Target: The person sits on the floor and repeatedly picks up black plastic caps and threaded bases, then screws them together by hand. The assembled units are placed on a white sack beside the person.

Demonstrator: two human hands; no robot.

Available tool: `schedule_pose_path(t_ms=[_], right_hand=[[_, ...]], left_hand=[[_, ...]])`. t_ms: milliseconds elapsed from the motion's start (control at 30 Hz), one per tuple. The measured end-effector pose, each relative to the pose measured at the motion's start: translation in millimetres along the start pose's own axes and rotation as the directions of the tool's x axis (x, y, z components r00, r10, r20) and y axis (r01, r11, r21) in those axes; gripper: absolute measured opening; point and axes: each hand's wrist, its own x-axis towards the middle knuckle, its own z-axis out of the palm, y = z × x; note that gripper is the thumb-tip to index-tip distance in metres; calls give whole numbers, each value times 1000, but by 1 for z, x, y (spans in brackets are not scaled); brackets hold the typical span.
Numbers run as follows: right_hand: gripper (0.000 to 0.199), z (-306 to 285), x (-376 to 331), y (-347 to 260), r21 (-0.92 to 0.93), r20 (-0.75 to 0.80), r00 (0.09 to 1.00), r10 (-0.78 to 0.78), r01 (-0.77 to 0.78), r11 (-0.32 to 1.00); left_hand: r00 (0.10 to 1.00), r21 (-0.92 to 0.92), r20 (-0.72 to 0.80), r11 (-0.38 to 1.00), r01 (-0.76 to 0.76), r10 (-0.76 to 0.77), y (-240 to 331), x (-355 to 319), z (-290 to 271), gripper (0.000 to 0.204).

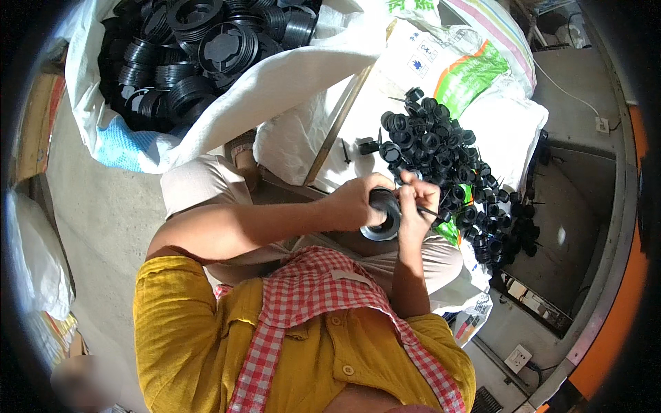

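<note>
- I see a big white sack [275,82] at upper left, filled with black ribbed rings [206,41].
- A heap of small black caps [447,158] lies on printed white bags [475,76], just right of my hands.
- My left hand [358,201] is wrapped around a black ring [384,221] above my lap.
- My right hand [418,203] pinches a thin black pin [428,210] at the ring's edge.

A white sack [275,82] of large black ribbed discs [227,48] stands beside a wooden stick [337,131].
</note>
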Motion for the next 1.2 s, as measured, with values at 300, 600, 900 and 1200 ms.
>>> schedule_pose_path(t_ms=[300,600,900,1200], right_hand=[[34,-31,87,152,-672,-6,999,38,-32,740],[38,7,111,159,-954,217,757,617,298,-30],[21,19,12,64,-581,200,979,45,82,810],[42,-25,-3,0,-583,94,978,-187,206,786]], left_hand=[[134,922,155,-94,-376,979,143,-30,-51,38],[549,935,-294,354,-4,782,179,-68,-80,64],[918,244,-393,969,48,53,-21,31,-30,71],[894,-70,244,913,403,-376,12,25,-51,45]])
